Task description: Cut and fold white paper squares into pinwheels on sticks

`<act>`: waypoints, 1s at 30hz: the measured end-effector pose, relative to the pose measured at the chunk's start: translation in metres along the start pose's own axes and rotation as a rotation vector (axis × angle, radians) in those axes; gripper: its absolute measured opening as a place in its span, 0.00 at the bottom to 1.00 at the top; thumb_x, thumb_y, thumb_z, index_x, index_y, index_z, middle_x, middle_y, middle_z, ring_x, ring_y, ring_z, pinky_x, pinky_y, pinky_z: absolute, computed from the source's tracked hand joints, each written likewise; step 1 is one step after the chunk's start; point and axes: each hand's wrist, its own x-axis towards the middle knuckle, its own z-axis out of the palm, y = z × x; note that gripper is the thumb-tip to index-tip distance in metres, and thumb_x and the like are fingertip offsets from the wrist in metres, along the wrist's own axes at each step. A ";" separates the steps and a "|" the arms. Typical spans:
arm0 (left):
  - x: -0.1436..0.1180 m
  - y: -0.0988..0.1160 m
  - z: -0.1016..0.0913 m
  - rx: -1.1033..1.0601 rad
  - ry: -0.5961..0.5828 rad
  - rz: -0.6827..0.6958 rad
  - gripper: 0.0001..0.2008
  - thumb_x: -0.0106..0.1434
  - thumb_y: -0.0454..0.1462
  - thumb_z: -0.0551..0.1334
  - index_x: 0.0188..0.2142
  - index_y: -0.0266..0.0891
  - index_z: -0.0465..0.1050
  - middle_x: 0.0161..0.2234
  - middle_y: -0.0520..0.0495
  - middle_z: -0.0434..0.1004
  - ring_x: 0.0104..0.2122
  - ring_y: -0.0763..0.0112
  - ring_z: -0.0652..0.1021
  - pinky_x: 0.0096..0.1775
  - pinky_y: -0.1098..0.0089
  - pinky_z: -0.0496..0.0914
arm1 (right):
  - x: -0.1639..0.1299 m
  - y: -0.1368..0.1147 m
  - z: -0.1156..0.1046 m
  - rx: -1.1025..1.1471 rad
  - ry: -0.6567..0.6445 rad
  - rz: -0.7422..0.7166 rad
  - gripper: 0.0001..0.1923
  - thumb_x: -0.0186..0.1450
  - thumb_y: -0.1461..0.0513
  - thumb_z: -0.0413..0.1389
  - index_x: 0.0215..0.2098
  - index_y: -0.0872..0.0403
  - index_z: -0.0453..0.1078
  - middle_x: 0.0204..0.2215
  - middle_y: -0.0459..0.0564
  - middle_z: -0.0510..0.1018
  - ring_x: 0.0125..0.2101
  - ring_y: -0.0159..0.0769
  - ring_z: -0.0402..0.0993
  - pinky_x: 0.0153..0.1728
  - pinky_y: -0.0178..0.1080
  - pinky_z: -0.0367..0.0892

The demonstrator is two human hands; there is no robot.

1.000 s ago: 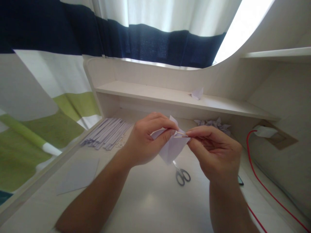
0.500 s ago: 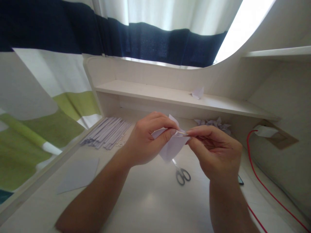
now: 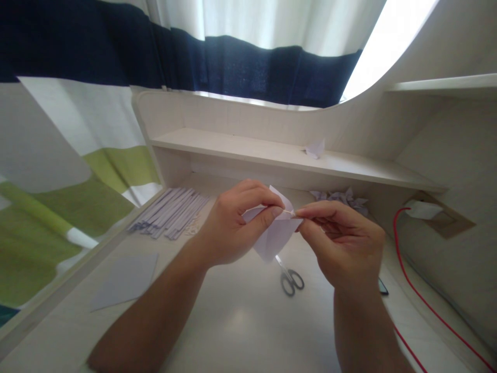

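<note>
Above the tabletop (image 3: pixel 240 321), beyond the scissors (image 3: pixel 290 278), your left hand (image 3: pixel 233 228) and right hand (image 3: pixel 341 243) pinch a folded paper (image 3: pixel 277 235) and a thin stick (image 3: pixel 289 212).

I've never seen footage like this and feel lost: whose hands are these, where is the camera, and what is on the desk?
There is no machine here. One camera on a person's head looks down at their own two bare hands. The left hand and right hand together pinch a folded piece of paper and a thin stick above a white desk. On the desk lie scissors, a flat sheet, a row of paper strips, a heap of folded papers and a red cable.
</note>
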 end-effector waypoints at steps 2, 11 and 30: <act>0.000 0.001 0.000 0.009 -0.006 -0.012 0.04 0.70 0.33 0.66 0.40 0.42 0.81 0.38 0.48 0.83 0.40 0.66 0.80 0.45 0.65 0.74 | 0.000 0.000 0.000 -0.003 0.004 0.009 0.13 0.57 0.73 0.65 0.34 0.50 0.82 0.31 0.46 0.86 0.30 0.36 0.82 0.36 0.39 0.78; -0.001 0.001 -0.006 -0.091 -0.091 -0.083 0.05 0.71 0.34 0.65 0.41 0.41 0.81 0.38 0.47 0.83 0.40 0.67 0.81 0.44 0.66 0.74 | 0.003 0.003 -0.003 0.166 -0.113 0.092 0.10 0.60 0.72 0.66 0.34 0.50 0.83 0.30 0.44 0.86 0.30 0.33 0.82 0.35 0.34 0.78; 0.000 0.002 -0.008 -0.097 -0.095 -0.172 0.03 0.68 0.36 0.68 0.38 0.41 0.81 0.35 0.48 0.84 0.36 0.68 0.82 0.41 0.67 0.75 | 0.012 0.018 -0.005 0.487 -0.314 0.240 0.04 0.64 0.66 0.68 0.36 0.51 0.82 0.31 0.47 0.86 0.32 0.36 0.85 0.37 0.38 0.81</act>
